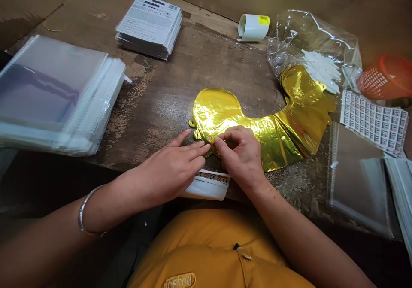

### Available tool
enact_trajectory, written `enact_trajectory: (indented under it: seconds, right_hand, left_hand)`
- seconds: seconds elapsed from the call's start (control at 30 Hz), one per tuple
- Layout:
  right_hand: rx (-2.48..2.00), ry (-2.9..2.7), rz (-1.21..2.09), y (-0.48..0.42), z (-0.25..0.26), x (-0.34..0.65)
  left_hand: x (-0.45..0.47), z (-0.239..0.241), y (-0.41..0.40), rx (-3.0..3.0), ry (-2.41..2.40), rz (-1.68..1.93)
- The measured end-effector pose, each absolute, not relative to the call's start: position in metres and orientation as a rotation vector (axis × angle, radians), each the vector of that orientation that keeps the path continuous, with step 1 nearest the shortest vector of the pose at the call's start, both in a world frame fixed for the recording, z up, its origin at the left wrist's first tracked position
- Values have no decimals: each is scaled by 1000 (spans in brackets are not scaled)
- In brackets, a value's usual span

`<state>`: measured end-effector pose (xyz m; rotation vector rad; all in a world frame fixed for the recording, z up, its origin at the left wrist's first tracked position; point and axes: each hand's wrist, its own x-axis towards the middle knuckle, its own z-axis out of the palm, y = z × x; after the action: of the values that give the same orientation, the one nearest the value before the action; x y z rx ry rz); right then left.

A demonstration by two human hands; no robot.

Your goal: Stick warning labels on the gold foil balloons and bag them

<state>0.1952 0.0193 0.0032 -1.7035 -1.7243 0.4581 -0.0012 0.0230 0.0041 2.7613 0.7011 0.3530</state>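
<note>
1. Head view: the gold foil piece [277, 133] lies flat on the surface [154, 107] at its near middle, its left lobe under both hands.
2. The left hand [175, 165] has its fingers stretched out and slightly apart, the tips at the foil's near left edge.
3. The right hand [241, 155] has thumb and index finger brought close together over the same edge; whether they pinch something or only press, I cannot tell.
4. The step in hand looks like fixing a small printed mark [210, 138] onto that lobe, judging by the similar strip of marks [212, 177] on the white tub [206, 190] just nearer.
5. The next move seems to call for steady left fingers keeping the foil flat, and light pressure from the right so it does not crease.
6. Hidden or unclear: the right fingertips cover part of the print; the left hand hides the tub's left end; the far-right orange basket [386, 77] is cut off by the frame; print on the sticker sheet [375, 120] is too small to read.
</note>
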Motion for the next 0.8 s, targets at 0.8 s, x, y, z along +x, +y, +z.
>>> enact_trajectory:
  seconds: [0.8]
  right_hand:
    - [-1624,-2135,-170,16,15,208]
  left_hand:
    - [4,13,28,2864,712,279]
